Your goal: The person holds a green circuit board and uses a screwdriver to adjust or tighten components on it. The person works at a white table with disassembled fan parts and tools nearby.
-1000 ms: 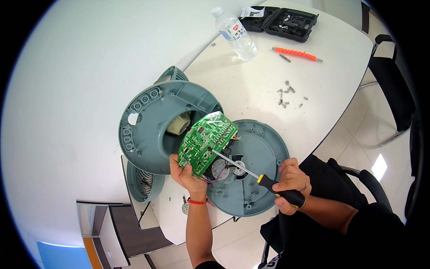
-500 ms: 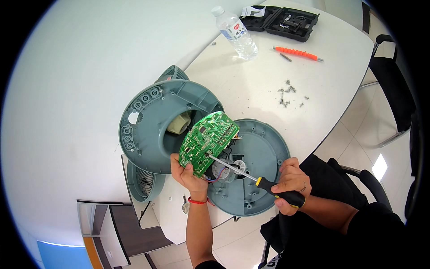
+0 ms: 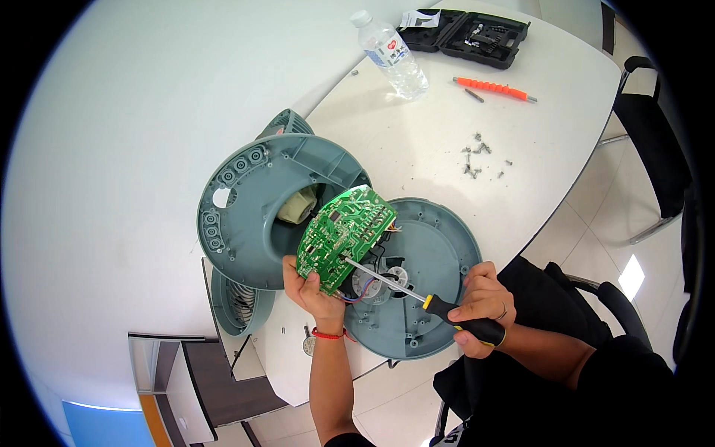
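Observation:
My left hand (image 3: 312,296) grips the lower edge of a green circuit board (image 3: 348,227), held tilted with its soldered side up. In my right hand (image 3: 482,309) is a screwdriver (image 3: 454,313) with a black and yellow handle. Its tip meets the board near the middle of the lower right part. Beneath the board lies a round grey-green base (image 3: 439,238) with a white hub and wires running up. To the left, a large grey-green cover (image 3: 249,201) leans at an angle, its inner side with a central opening facing me.
Loose screws (image 3: 477,153) lie on the white table (image 3: 417,160). Behind them are an orange flexible shaft (image 3: 495,89), a small bit (image 3: 474,95), a water bottle (image 3: 391,56) and a black tool case (image 3: 484,37). A black chair (image 3: 648,141) stands at right.
Hardly anything differs: the board and the screwdriver have shifted very slightly left, with both hands keeping the same grip.

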A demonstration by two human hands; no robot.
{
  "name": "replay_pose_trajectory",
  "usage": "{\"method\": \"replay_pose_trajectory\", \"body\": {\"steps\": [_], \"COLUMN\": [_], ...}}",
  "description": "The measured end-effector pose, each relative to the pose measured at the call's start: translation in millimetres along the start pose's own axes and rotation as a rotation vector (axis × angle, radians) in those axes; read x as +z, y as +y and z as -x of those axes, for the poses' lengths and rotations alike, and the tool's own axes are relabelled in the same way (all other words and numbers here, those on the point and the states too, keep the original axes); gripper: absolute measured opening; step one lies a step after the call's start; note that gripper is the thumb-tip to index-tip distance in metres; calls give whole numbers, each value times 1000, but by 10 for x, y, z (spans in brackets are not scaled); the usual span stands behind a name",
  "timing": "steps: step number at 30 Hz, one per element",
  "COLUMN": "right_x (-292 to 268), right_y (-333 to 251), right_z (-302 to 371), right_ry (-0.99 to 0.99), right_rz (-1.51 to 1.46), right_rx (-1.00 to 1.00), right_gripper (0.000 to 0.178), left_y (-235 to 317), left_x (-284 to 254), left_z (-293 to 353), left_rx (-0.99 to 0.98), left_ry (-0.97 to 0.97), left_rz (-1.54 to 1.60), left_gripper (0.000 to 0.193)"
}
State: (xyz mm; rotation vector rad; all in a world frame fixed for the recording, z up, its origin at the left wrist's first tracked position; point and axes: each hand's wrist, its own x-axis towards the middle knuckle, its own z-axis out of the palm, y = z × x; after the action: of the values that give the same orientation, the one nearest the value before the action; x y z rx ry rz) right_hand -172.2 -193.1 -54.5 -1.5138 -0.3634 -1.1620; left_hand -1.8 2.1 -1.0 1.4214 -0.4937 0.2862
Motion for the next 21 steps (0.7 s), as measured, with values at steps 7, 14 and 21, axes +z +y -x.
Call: {"method": "replay_pose_trajectory", "body": {"steps": [7,14,21], "right_x": [-9,2,7], "right_y": [-16,-22,-23], "right_z": [-22,-33,-36], "right_ry": [-42,-33,-40], "right_rz": [24,62,85], "right_rx": [19,19,23], "right_gripper": [22,22,23], "left_y": [-154,-132,4], "left_x": [-136,-104,2], "left_z": [-39,-32,6], "left_rx": [119,60,-14], "left_ry": [-40,-12,11], "left_rz": [-21,8,7], "left_gripper": [28,30,29]}}
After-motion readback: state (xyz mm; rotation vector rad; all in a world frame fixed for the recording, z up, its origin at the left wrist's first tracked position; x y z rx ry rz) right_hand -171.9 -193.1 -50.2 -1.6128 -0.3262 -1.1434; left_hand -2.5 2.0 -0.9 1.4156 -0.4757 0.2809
